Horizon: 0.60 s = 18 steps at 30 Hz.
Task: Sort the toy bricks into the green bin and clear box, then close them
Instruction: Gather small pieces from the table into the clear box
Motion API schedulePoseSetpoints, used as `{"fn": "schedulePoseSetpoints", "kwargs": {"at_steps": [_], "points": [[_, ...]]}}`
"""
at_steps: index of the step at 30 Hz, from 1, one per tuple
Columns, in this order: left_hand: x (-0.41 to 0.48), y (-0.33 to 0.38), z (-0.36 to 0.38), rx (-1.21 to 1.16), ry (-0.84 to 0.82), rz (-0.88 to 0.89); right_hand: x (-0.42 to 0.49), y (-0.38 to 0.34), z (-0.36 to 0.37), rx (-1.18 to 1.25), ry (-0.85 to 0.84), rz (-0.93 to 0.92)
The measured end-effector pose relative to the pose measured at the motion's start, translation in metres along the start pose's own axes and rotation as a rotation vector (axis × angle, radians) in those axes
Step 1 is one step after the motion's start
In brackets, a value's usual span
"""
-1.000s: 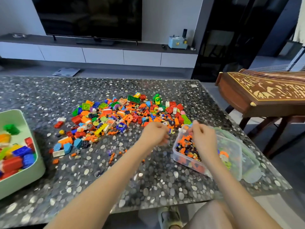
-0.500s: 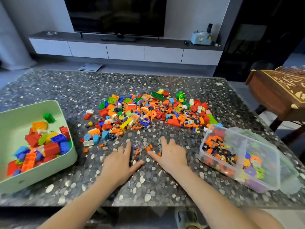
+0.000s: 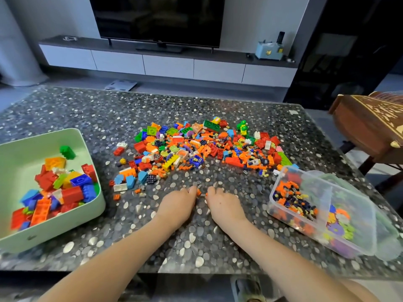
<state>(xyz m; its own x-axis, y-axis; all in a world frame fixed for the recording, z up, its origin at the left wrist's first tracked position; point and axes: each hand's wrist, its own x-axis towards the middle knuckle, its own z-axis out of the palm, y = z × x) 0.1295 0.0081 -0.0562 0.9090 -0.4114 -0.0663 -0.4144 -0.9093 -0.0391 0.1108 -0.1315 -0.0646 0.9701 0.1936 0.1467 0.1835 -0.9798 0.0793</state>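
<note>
Small bricks [image 3: 198, 192] between left hand [image 3: 177, 201] and right hand [image 3: 222, 203], fingers curled, grip unclear; scoop together, carry right to clear box [image 3: 271, 199].

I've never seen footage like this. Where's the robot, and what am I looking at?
No machine here: a person works bare-handed, filmed by one camera on their head, looking down. The left hand and right hand rest on the speckled stone table, fingers curled at a few tiny loose bricks; whether they grip them is unclear. Beyond lies a pile of colourful plastic toy bricks. The pale green bin, left, holds big bricks; the clear plastic box, right, holds small ones. Both stand open.
</note>
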Motion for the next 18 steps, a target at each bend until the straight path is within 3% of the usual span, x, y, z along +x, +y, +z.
{"fn": "schedulePoseSetpoints", "kwargs": {"at_steps": [4,7,12,15,18], "points": [[0.003,0.002,-0.005,-0.122,0.008,-0.102,0.001,0.002,-0.011,0.029,0.021,0.066],[0.005,0.000,-0.013,-0.269,0.058,-0.213,0.007,0.008,-0.011,0.298,-0.045,0.224],[0.021,-0.010,-0.030,-0.814,0.039,-0.443,0.013,0.027,-0.030,0.850,0.000,0.420],[0.033,-0.001,-0.052,-1.308,-0.052,-0.551,0.010,0.051,-0.058,1.156,0.057,0.598],[0.037,0.035,-0.086,-1.633,-0.197,-0.511,-0.003,0.089,-0.079,1.472,0.144,0.743]]}}
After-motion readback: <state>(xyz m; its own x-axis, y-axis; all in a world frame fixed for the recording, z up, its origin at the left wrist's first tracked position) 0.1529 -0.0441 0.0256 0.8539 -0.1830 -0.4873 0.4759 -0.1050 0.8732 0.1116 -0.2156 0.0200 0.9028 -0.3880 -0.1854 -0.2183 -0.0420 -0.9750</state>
